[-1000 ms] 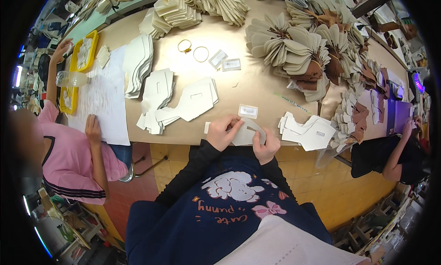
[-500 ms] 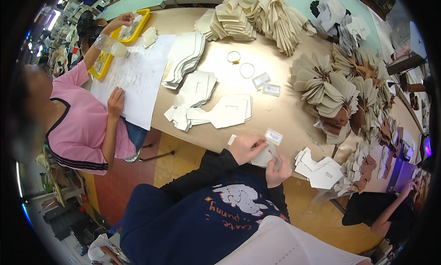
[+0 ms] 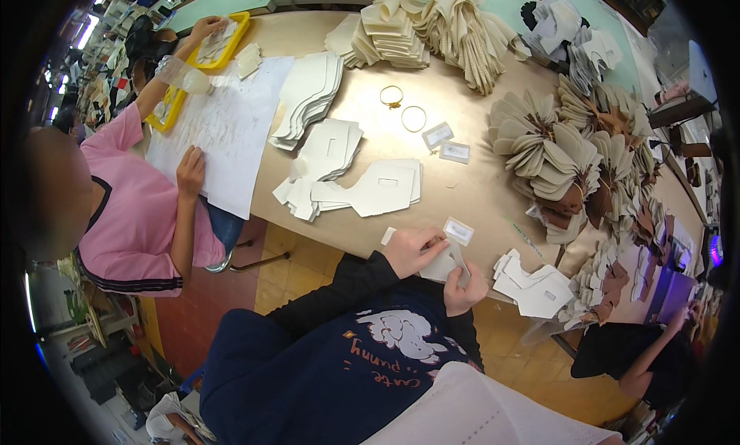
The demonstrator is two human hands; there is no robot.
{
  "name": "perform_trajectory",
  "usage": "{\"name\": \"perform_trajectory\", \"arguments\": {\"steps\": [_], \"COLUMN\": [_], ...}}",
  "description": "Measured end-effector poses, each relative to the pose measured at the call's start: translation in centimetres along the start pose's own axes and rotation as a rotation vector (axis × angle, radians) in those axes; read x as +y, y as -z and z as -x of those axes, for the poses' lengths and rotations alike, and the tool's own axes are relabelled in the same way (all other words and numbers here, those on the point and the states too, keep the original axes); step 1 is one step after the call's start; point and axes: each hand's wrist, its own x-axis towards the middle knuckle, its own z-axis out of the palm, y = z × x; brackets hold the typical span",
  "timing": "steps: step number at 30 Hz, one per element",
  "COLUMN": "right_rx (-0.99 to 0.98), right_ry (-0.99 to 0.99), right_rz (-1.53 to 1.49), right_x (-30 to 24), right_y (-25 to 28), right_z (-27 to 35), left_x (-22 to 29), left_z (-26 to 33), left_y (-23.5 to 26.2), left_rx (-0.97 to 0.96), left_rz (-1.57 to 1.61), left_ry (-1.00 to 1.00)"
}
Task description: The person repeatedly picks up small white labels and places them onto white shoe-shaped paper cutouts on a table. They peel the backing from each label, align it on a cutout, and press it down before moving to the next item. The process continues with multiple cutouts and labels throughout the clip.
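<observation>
At the table's near edge, my left hand pinches the left side of a white cut piece, fingers closed. My right hand grips a raised, bent strip at its right side. Part of the piece is hidden by my fingers. Just beyond my hands lies a small white card with a printed patch. To my right rest several white cut pieces with slots. Ahead and left lies a fanned stack of similar white pieces.
Two thin rubber bands and two more small cards lie mid-table. Fanned bundles of beige pieces crowd the right; beige stacks stand at the back. A person in pink sits left, reaching toward a yellow tray.
My hands keep nearly the same grip on the white piece. The person at the left shifts slightly, an arm still stretched toward the tray. The view has moved a little.
</observation>
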Motion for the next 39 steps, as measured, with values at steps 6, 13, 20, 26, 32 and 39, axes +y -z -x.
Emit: {"name": "perform_trajectory", "arguments": {"steps": [6,13,20,26,32,39], "right_rx": [-0.005,-0.104,-0.227,-0.21,-0.16,-0.228], "right_ry": [0.008,-0.232,-0.593,-0.744,-0.78,-0.628], "right_rz": [0.014,-0.264,-0.555,-0.79,-0.72,-0.44], "right_x": [-0.2,0.1,-0.4,-1.2,-1.3,-0.6], "right_y": [0.2,2.0,3.1,2.9,1.8,1.5], "right_z": [0.0,-0.1,-1.9,-4.3,-6.1,-6.4], "left_x": [0.2,0.0,1.0,2.0,1.8,2.0], "left_z": [0.0,0.1,-0.1,-1.5,-3.8,-4.6], "left_y": [0.1,0.4,1.4,2.7,2.7,2.6], "left_rx": [0.005,-0.083,-0.136,-0.119,-0.127,-0.12], "left_rz": [0.015,0.155,0.387,0.259,0.067,-0.133], "left_ry": [0.015,0.041,0.185,0.293,0.23,0.126]}}
